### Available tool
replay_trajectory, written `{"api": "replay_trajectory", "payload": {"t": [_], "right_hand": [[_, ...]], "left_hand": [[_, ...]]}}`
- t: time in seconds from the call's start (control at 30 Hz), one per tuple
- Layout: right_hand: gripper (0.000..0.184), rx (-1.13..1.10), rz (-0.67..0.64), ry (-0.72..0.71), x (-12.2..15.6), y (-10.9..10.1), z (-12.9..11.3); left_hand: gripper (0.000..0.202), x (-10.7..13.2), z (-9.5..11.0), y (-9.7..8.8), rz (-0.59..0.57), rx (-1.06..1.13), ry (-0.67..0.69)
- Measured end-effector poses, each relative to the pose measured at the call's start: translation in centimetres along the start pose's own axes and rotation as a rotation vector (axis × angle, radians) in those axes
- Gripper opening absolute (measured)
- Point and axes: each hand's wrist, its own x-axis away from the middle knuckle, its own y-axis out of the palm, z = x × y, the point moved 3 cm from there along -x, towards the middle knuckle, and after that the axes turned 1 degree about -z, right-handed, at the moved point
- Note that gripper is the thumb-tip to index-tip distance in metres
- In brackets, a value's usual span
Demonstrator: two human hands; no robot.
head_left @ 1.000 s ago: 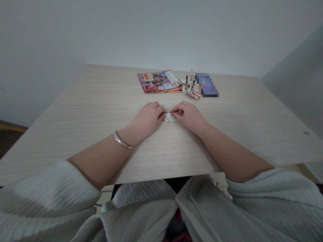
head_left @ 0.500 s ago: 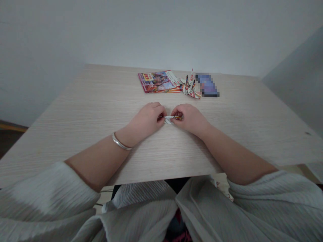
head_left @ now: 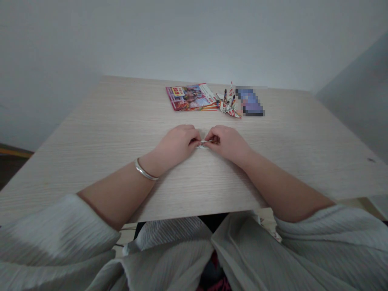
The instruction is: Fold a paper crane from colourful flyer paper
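Folded paper (head_left: 202,142) sits mid-worktop (head_left: 106,121), pinched between our hands. Left hand (head_left: 178,141) curls shut on its left end, right hand (head_left: 228,141) shut on the right end, fingertips nearly meeting. Further back we see a leaflet (head_left: 189,97) and, just beside it, a paper crane (head_left: 228,104).

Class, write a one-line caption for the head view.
Both hands pinch a small folded paper on a wooden table.

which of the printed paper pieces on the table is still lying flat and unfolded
The colourful printed sheet at the far side. The paper crane beside it is folded, and the small piece is pinched between both hands.
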Motion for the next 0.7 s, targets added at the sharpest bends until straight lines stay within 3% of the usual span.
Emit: {"api": "replay_trajectory", "payload": {"t": [0.27,0.7], "right_hand": [[0.006,0.045,-0.021,-0.019,0.01,-0.03,-0.1],[0.009,0.208,-0.041,-0.06,-0.04,-0.32,0.46]], "left_hand": [[0.018,0.1,0.05,0.07,-0.06,-0.132,0.078],[0.023,0.04,-0.39,-0.11,-0.088,-0.14,0.029]]}}
